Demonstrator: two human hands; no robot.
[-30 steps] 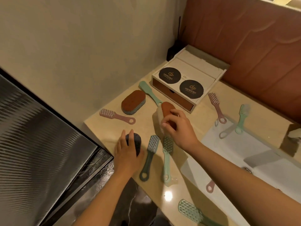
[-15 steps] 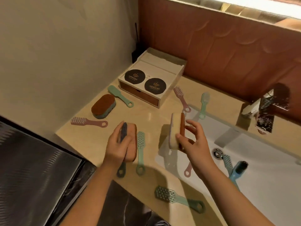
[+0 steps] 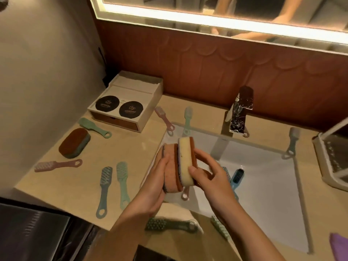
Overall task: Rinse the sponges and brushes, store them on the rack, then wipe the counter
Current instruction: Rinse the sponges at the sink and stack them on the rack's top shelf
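My left hand (image 3: 157,182) grips a pink sponge with a dark backing (image 3: 170,166). My right hand (image 3: 211,176) grips a yellow sponge with a rust-brown face (image 3: 185,162). The two sponges are pressed side by side over the left edge of the white sink (image 3: 263,176). A third oval sponge (image 3: 74,143), rust on top, lies on the beige counter (image 3: 131,157) at the left. Several small handled brushes lie about: a pink brush (image 3: 56,165), two teal brushes (image 3: 113,187) in front, a blue brush (image 3: 236,178) inside the sink. The chrome tap (image 3: 239,113) stands behind the basin.
A white box with two black round lids (image 3: 124,106) sits at the back left. A white rack (image 3: 333,162) stands at the right edge. A purple cloth (image 3: 339,245) shows at the bottom right. A dark surface lies below the counter's left front edge. A lit mirror runs above.
Both hands lifted their sponges off the counter and carried them right, together, to the sink's left edge. The camera swung right, bringing the tap, rack and mirror into view.
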